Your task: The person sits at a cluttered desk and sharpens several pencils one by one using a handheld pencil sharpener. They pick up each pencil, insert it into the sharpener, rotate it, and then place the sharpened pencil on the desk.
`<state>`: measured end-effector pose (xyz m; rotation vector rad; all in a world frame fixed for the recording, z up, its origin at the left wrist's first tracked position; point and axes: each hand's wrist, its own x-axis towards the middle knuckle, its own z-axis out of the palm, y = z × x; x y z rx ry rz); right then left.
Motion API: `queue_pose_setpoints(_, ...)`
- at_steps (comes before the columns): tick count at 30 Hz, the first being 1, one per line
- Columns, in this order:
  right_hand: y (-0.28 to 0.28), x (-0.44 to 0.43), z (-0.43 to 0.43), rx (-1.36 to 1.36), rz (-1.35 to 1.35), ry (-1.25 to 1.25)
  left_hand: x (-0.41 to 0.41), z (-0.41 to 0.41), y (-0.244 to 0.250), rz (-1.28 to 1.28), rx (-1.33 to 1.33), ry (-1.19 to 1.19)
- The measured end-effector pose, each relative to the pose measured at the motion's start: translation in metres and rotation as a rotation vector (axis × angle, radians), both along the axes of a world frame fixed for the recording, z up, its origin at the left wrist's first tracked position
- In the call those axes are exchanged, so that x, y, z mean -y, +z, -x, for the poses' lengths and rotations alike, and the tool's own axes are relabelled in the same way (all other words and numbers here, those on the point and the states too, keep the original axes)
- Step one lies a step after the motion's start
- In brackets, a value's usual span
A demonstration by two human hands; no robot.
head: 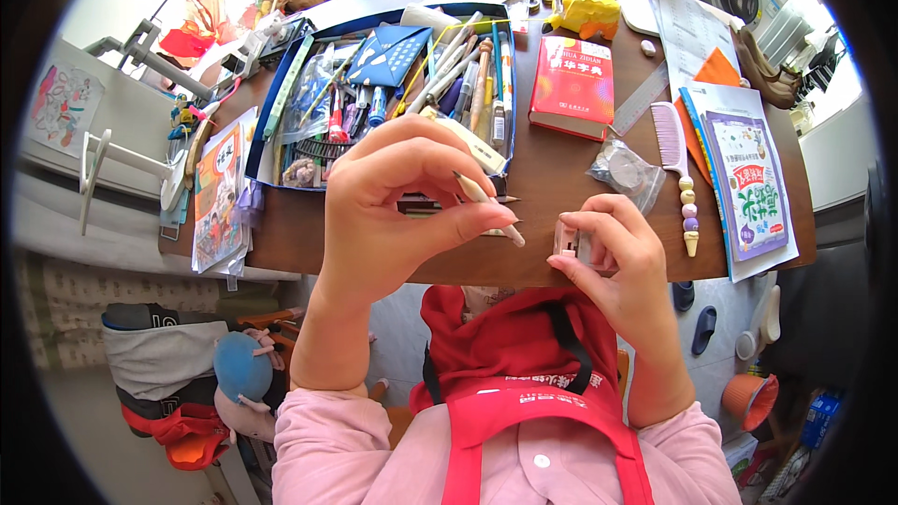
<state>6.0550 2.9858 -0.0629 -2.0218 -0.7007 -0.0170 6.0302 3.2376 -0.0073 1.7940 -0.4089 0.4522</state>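
My left hand (407, 203) pinches a short pale pencil (473, 189) between thumb and fingers. The pencil is tilted, its dark point up and to the left, its blunt end down and to the right. In my right hand (621, 245) is a small pale pink pencil sharpener (565, 240), held by its sides just above the table's near edge. Pencil and sharpener are apart. Behind my left hand, partly hidden, the tips of other pencils (511, 198) show on the brown table (547, 175).
A blue box (511, 84) crammed with pens and pencils stands beyond my left hand. To its right lie a red dictionary (572, 88), a clear ruler (640, 98), a plastic bag of coins (626, 168), a pink comb (672, 133) and stacked books (747, 182). A textbook (223, 189) lies at left.
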Motion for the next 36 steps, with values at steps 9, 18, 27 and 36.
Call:
queue_pose_setpoints(9, 0.001, -0.001, -0.001, -0.004, 0.012, 0.008, 0.019, 0.028, -0.085, -0.650, 0.114, 0.271)
queue_pose_setpoints(18, -0.001, -0.002, -0.001, -0.013, 0.010, -0.020, -0.002, 0.028, -0.123, -0.744, 0.214, 0.301)
queue_pose_setpoints(27, -0.001, -0.002, -0.002, -0.007, 0.016, -0.027, -0.033, 0.018, -0.117, -0.803, 0.367, 0.262)
queue_pose_setpoints(36, 0.001, -0.001, -0.003, -0.031, 0.002, -0.007, -0.047, 0.034, -0.121, -0.867, 0.021, 0.270)
